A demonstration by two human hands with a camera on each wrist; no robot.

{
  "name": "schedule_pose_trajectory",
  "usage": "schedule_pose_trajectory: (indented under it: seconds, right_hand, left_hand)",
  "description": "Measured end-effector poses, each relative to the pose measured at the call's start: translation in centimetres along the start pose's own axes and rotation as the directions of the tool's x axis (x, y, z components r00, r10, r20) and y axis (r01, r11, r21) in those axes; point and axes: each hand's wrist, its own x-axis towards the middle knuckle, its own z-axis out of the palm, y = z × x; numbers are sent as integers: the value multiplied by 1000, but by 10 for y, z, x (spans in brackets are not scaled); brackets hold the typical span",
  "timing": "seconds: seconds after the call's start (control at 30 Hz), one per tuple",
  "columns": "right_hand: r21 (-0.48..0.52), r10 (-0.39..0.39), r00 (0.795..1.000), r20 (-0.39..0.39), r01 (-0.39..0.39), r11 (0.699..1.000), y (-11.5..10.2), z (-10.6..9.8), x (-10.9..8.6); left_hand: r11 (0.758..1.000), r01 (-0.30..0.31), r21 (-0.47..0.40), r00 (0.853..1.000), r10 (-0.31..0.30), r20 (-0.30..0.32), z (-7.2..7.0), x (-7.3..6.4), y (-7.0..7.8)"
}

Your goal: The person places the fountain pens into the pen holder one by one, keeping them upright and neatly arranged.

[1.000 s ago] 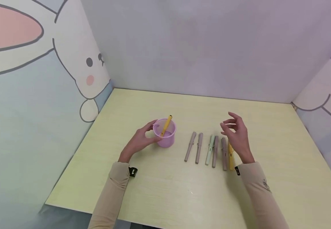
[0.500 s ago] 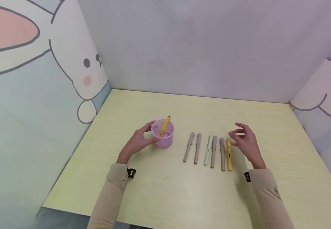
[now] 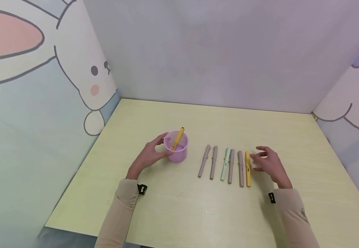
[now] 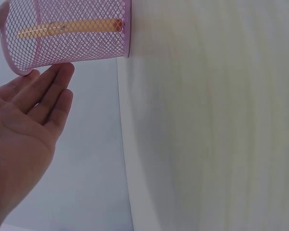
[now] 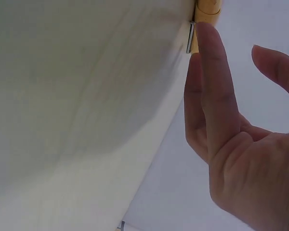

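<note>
My left hand [image 3: 148,154] holds a pink mesh pen cup [image 3: 180,157] on the table, thumb at the near rim and fingers round the far side. A yellow pen [image 3: 178,137] leans inside the cup; in the left wrist view its yellow barrel [image 4: 77,27] shows through the mesh. On the right, my right hand [image 3: 270,163] hovers beside another yellow pen [image 3: 248,170], the rightmost in a row. In the right wrist view, the index fingertip [image 5: 207,36] overlaps that pen's yellow body [image 5: 208,17], with the thumb apart. Nothing lies between those fingers.
Left of the table's yellow pen lie a light green pen [image 3: 225,166] and several mauve pens [image 3: 213,163], roughly parallel. The pale wooden table [image 3: 173,203] meets a grey wall [image 3: 210,51] at the back. Side walls carry cartoon drawings.
My right hand has moved right and nearer to me, lowering to the right side of the yellow pen, which it partly covered before. My left hand stays on the cup.
</note>
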Motion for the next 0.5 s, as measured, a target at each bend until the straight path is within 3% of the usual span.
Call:
schedule_pose_trajectory:
  seconds: [0.5]
  right_hand:
    - [0, 75, 994, 82, -76, 997, 7, 2, 1]
  left_hand:
    - [1000, 15, 8, 1000, -15, -2, 1, 0, 0]
